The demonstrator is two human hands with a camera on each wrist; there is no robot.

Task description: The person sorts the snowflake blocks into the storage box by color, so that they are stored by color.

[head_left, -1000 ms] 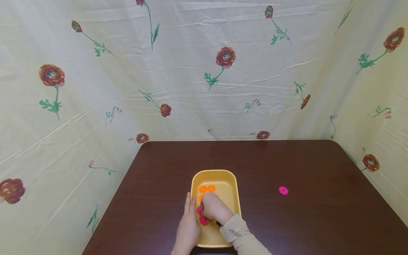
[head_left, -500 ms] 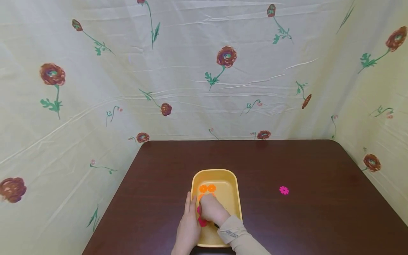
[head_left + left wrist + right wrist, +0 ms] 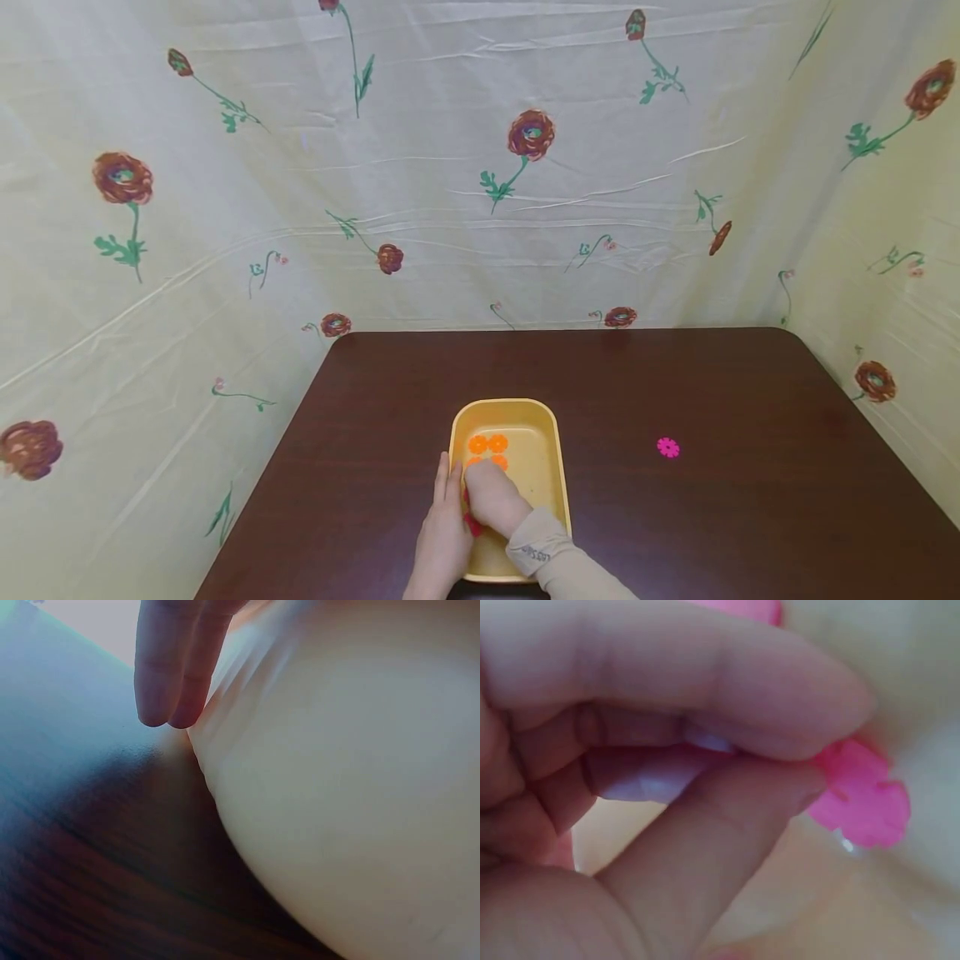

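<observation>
You've got a dark wood-look table (image 3: 675,383) under you, smooth with a soft sheen; close by your left hand (image 3: 442,533) it throws a pale reflection. The yellow tub (image 3: 551,467) near you looks like plastic, smooth and satin rather than glossy, its outer wall plain and unmarked. Your right hand (image 3: 491,496) pinches a pink flower piece (image 3: 862,799), plastic too, slightly translucent with a small wet-looking glint. The orange flower pieces (image 3: 487,444) inside look like matt plastic, as does the pink one (image 3: 667,448) lying off to the right. Your right sleeve (image 3: 547,554) is soft matt cloth. Behind and at both sides hangs thin, creased cloth (image 3: 450,192) with printed flowers.
</observation>
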